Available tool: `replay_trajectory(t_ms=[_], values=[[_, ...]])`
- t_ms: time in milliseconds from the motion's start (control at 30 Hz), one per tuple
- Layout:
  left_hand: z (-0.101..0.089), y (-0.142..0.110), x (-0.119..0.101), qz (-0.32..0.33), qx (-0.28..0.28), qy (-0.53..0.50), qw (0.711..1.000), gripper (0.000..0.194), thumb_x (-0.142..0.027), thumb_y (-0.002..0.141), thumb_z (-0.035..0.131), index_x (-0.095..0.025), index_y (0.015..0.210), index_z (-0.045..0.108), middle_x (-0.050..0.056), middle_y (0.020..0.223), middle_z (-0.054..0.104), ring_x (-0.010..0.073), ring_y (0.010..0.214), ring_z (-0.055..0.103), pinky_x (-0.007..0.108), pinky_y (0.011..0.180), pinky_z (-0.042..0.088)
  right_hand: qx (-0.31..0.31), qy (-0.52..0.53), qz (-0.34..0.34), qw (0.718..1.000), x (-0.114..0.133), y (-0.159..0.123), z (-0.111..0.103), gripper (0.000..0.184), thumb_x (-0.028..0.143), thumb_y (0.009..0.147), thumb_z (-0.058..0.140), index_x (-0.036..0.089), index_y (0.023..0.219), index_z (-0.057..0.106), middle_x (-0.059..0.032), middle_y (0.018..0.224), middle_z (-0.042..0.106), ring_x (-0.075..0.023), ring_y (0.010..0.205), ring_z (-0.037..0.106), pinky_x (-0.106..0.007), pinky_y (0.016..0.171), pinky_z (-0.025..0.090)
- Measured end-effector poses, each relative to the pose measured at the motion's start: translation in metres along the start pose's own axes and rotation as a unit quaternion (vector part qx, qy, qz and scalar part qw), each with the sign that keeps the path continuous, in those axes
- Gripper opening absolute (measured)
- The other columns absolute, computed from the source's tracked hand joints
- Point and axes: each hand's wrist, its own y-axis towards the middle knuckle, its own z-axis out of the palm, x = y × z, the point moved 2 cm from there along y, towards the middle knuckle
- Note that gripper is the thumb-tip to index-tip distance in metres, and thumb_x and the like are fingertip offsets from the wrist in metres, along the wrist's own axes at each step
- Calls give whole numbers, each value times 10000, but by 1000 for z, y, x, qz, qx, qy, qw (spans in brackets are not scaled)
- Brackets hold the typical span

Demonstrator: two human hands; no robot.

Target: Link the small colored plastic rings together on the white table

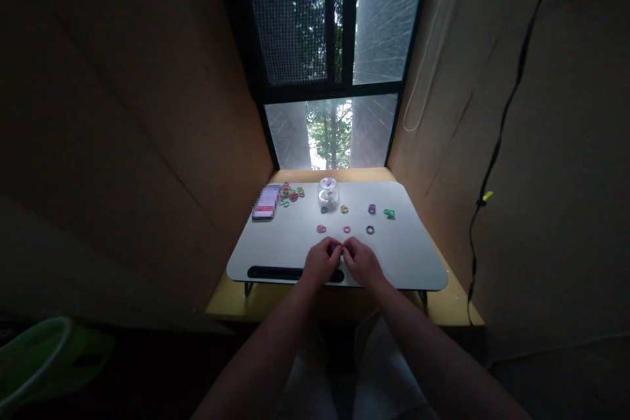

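Note:
My left hand (322,261) and my right hand (361,261) meet over the front of the white lap table (408,256). Both have their fingers pinched together, the fingertips almost touching. Whatever they hold between them is too small and hidden to make out. Just beyond the hands lie a pink ring (347,230), a pair of pinkish rings (321,228) and a dark ring (370,230). Farther back are blue rings (323,209), yellow rings (344,209), purple rings (372,209) and green rings (389,213).
A clear rounded jar (328,194) stands at the back of the table. To its left are a heap of mixed coloured rings (294,195) and a phone (266,203). A black slot (275,272) runs along the front edge. A dark cord (497,138) hangs at right.

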Motion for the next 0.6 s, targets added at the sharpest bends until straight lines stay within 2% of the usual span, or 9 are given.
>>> replay_trajectory(t_ms=[267, 600], values=[[-1, -3, -3, 12, 5, 2, 1000, 195, -264, 787, 531, -191, 917, 658, -2, 740, 656, 111, 637, 552, 228, 620, 401, -9, 15, -6, 1000, 0, -1, -1, 121, 237, 842, 437, 202, 801, 545, -4, 713, 588, -141, 647, 524, -236, 602, 354], [0, -2, -1, -10, 0, 23, 1000, 125, -297, 805, 547, -197, 844, 613, -18, 726, 649, 107, 643, 572, 221, 606, 391, -12, 29, -10, 999, -3, -1, 0, 115, 236, 845, 448, 202, 819, 555, -9, 735, 606, -147, 669, 546, -243, 626, 394]])
